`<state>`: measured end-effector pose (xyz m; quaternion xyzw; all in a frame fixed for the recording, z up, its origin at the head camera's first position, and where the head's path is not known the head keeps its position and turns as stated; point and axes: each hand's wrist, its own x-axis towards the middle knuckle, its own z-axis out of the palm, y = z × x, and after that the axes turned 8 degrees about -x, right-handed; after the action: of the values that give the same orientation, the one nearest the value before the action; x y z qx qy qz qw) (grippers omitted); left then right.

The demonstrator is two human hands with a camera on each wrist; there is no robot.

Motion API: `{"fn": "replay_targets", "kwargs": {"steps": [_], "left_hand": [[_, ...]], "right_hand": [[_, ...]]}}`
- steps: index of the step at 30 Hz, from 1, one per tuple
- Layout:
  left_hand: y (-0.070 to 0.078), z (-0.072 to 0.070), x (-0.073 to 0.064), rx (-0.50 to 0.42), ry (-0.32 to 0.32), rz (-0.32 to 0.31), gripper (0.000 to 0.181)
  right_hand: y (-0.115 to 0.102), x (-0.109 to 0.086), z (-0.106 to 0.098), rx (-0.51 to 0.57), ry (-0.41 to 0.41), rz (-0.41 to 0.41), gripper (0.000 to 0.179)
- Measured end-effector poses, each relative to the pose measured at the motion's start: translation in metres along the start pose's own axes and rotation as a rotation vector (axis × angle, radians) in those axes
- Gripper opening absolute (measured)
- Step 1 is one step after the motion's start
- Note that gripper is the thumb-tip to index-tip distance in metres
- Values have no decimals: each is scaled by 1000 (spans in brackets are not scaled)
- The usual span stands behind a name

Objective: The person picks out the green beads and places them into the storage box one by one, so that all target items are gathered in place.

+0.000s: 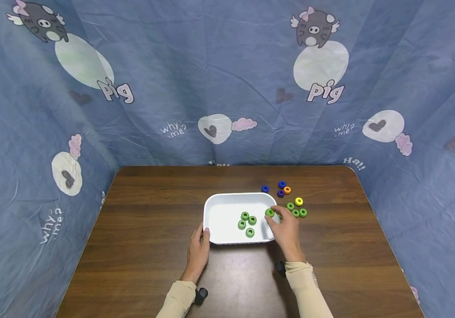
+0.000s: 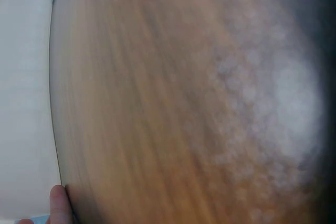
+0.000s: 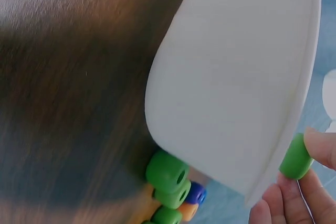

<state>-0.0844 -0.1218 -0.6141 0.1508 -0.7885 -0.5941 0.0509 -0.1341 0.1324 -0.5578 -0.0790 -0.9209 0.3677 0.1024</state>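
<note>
A white plastic bin [image 1: 223,205] sits on the table with several green beads [image 1: 252,220] lying inside. My left hand [image 1: 199,251] holds the bin's front left corner, its thumb [image 2: 60,203] against the front wall. Over the bin's right end, my right hand [image 1: 287,232] pinches a green bead [image 1: 269,213] between thumb and fingers. From the right wrist, the pinched green bead [image 3: 296,157] shows just beyond the bin's rim [image 3: 310,66]. More green beads [image 1: 303,213] lie on the table just right of this hand.
Behind the right end of the bin are blue beads [image 1: 265,189], a purple bead [image 1: 281,193] and an orange bead [image 1: 287,190]. A yellow bead [image 1: 299,201] lies farther right. The wooden table [image 1: 152,212] ends at a blue printed curtain [image 1: 227,88].
</note>
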Motion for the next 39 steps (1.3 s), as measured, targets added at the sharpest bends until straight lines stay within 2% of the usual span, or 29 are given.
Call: {"fn": "replay_targets", "kwargs": {"steps": [5, 20, 27, 35, 39], "left_hand": [[0, 0, 0, -1, -1, -6, 49], [0, 0, 0, -3, -3, -9, 50], [-1, 0, 0, -3, -3, -15, 50], [-2, 0, 1, 1, 0, -46, 51], [-2, 0, 2, 0, -3, -52, 52]], "right_hand": [[-5, -1, 5, -7, -21, -1, 33], [-11, -5, 18, -50, -49, -150, 27], [-11, -5, 22, -114, -65, -159, 24], [-12, -7, 29, -171, -126, -150, 26], [-12, -7, 32, -193, -124, -161, 26]]}}
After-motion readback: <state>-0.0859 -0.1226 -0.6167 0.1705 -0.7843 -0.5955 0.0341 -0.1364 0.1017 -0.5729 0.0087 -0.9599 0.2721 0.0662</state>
